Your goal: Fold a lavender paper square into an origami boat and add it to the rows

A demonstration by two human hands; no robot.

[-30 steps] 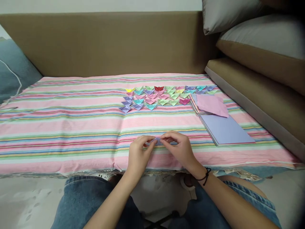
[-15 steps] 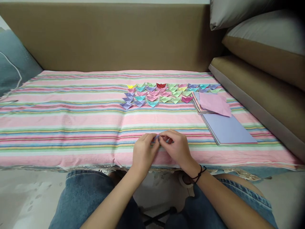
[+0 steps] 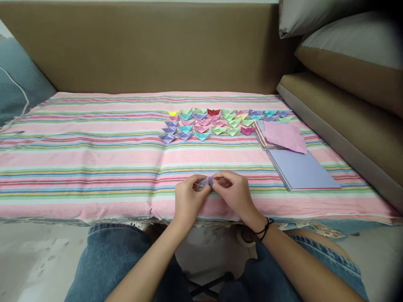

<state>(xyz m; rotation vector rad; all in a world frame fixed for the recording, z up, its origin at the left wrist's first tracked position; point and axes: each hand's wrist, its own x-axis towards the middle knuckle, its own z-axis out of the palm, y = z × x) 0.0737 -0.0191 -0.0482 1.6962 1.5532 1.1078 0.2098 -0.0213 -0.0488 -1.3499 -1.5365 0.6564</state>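
Between my hands is a small folded piece of lavender paper [image 3: 208, 180], mostly covered by the fingers. My left hand [image 3: 190, 197] pinches its left side between thumb and fingertips. My right hand [image 3: 234, 191], with a dark cord on the wrist, pinches the right side. Both hands are close together above the near part of the striped cloth [image 3: 119, 159]. Farther back, several folded paper boats [image 3: 202, 136] in many colours stand in rows.
To the right lies a stack of lavender paper sheets [image 3: 305, 170], with a smaller pile topped by a pink sheet [image 3: 285, 136] behind it. Grey-brown cushions [image 3: 340, 121] line the right side. A brown backrest [image 3: 141, 48] closes off the far edge.
The fingertips have parted slightly, and more of the lavender paper shows between them. The paper boats and sheets have stayed in place.
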